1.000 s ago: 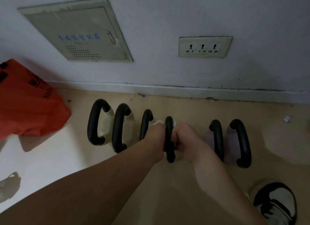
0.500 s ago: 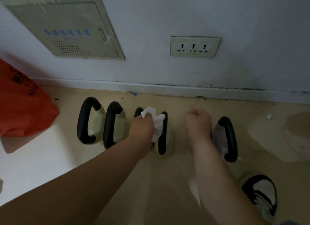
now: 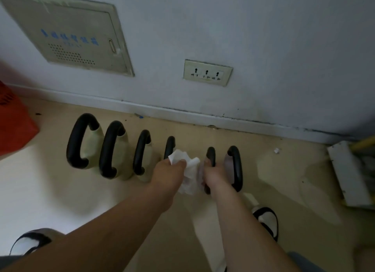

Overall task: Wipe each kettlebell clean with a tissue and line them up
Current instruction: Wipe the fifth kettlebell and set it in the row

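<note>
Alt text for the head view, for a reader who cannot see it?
A person's left hand holds a crumpled white tissue beside the fifth kettlebell from the left in a row of six along a wall; the right hand grips its black handle.

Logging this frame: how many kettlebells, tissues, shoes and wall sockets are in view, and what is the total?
Kettlebells: 6
Tissue: 1
Shoes: 2
Wall socket: 1
Total: 10
</note>
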`<act>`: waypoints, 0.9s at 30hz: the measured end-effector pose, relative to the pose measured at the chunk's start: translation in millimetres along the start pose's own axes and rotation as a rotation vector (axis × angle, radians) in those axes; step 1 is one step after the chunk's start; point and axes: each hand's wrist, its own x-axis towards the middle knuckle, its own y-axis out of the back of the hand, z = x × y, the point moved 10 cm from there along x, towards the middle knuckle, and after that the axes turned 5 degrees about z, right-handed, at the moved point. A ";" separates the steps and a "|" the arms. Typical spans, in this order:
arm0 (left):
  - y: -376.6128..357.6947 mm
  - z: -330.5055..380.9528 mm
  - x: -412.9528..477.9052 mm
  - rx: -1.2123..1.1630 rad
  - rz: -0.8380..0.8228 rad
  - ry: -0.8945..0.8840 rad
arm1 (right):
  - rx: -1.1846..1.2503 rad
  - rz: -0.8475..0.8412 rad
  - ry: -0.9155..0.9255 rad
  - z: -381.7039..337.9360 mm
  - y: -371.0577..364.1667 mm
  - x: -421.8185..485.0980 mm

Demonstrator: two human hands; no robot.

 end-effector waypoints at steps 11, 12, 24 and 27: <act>54.2 -16.2 -54.7 0.018 0.056 -0.087 | -0.386 -0.337 0.062 85.1 -68.8 -107.0; 61.0 -15.7 -56.5 0.026 0.059 -0.090 | -0.441 -0.354 0.064 92.2 -70.9 -114.6; 177.7 -48.4 -51.9 0.473 0.144 -0.356 | -0.912 -0.371 0.507 56.3 -97.3 -164.9; 203.9 -81.5 -30.0 0.507 0.187 -0.254 | -0.921 -0.446 0.544 49.4 -119.0 -175.7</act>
